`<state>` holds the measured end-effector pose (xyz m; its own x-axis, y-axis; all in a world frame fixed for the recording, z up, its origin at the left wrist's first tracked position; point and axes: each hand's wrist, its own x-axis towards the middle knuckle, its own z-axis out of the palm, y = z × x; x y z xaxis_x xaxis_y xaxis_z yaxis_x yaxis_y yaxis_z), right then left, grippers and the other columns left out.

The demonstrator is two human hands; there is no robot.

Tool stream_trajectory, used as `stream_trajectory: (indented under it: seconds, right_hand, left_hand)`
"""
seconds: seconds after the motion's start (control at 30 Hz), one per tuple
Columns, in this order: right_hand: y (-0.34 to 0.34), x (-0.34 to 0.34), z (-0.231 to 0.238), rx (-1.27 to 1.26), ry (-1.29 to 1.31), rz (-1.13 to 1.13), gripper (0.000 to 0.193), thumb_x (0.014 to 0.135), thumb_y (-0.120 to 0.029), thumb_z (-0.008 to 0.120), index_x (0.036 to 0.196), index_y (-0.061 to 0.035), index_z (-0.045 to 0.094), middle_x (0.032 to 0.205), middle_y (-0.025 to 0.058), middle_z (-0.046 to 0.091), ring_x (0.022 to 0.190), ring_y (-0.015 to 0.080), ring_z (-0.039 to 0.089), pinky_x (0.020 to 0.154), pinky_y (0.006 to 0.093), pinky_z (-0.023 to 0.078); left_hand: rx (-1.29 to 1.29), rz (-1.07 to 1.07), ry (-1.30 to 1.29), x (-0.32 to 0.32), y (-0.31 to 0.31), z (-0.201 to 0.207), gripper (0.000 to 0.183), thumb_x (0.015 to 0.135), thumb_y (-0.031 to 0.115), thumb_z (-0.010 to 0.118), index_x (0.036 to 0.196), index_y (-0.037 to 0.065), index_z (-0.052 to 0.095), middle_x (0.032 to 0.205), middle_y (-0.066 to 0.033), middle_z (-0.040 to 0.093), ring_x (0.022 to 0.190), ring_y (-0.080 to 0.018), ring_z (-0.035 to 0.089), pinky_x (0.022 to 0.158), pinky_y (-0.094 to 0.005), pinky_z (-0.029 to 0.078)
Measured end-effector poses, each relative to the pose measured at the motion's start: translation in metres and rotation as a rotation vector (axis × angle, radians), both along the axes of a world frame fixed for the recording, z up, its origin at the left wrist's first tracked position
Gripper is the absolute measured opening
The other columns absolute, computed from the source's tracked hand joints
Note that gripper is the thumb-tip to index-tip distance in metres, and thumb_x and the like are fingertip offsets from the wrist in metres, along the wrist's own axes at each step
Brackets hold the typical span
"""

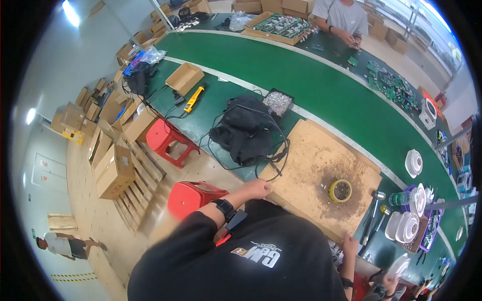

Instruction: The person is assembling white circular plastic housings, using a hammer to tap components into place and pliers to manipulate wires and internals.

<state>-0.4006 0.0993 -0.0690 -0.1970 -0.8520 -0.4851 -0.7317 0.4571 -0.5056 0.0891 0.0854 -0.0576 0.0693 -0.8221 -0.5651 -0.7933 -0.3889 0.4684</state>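
A worn, light brown board [306, 150] lies on the green bench in front of me. On its right part stands a yellow ring [333, 192], with dark dirt and crumbs inside and around it. My left hand [257, 188] is closed on the board's near left corner. At the near right corner, my right hand [350, 246] grips the board's edge with its fingers curled. The undersides of both grips are hidden.
A black bag [243, 130] with loose cables touches the board's left side. A hammer [374, 205], a screwdriver [382, 216] and white round housings [403, 227] lie to the right. Red stools [188, 200] stand at left. Across the bench, a person [346, 20] handles parts; another's hand [390, 282] is lower right.
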Motion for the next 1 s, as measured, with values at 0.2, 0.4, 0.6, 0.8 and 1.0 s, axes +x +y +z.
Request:
stream_trajectory:
  seconds: [0.2, 0.4, 0.6, 0.8, 1.0]
  right_hand:
    - [0.015, 0.001, -0.018, 0.295, -0.224, -0.487, 0.054, 0.090, -0.050, 0.063, 0.067, -0.0018, 0.061, 0.056, 0.0077, 0.060, 0.039, 0.0201, 0.052, 0.034, 0.0321, 0.035]
    - [0.009, -0.010, -0.033, 0.429, -0.446, -0.673, 0.034, 0.094, -0.038, 0.060, 0.082, -0.0059, 0.060, 0.065, 0.0073, 0.059, 0.047, 0.0204, 0.056, 0.036, 0.0317, 0.037]
    - [0.017, -0.033, -0.077, -0.118, 0.193, -0.288, 0.038, 0.078, -0.026, 0.074, 0.097, 0.0032, 0.059, 0.081, 0.0148, 0.064, 0.067, 0.0250, 0.063, 0.063, 0.0373, 0.052]
    - [-0.023, 0.043, -0.013, 0.303, 0.357, -0.447, 0.073, 0.075, -0.056, 0.073, 0.121, -0.0013, 0.061, 0.121, 0.0215, 0.063, 0.114, 0.0371, 0.060, 0.093, 0.0442, 0.049]
    - [0.008, 0.019, -0.046, -0.196, 0.233, -0.632, 0.030, 0.077, -0.031, 0.074, 0.084, -0.0023, 0.070, 0.087, 0.0196, 0.070, 0.085, 0.0324, 0.069, 0.077, 0.0426, 0.053]
  left_hand:
    - [0.086, 0.120, 0.127, 0.031, -0.007, -0.021, 0.058, 0.084, 0.057, 0.060, 0.081, 0.000, 0.070, 0.071, -0.0121, 0.069, 0.067, -0.0270, 0.067, 0.064, -0.0373, 0.053]
    - [0.252, 0.178, 0.219, 0.039, -0.020, -0.004, 0.066, 0.079, 0.065, 0.063, 0.075, 0.000, 0.069, 0.068, -0.0090, 0.069, 0.061, -0.0203, 0.067, 0.059, -0.0321, 0.054]
    - [0.383, 0.153, 0.362, 0.044, -0.032, -0.022, 0.052, 0.082, 0.050, 0.070, 0.077, -0.002, 0.069, 0.070, -0.0077, 0.070, 0.061, -0.0188, 0.069, 0.056, -0.0298, 0.057]
    - [0.392, 0.166, 0.506, 0.064, -0.024, -0.034, 0.045, 0.088, 0.046, 0.067, 0.068, 0.006, 0.065, 0.060, -0.0042, 0.061, 0.053, -0.0137, 0.058, 0.048, -0.0296, 0.042]
    - [0.410, -0.006, 0.239, 0.044, -0.050, -0.005, 0.051, 0.086, 0.051, 0.068, 0.067, 0.004, 0.066, 0.057, -0.0049, 0.059, 0.046, -0.0151, 0.052, 0.043, -0.0321, 0.036]
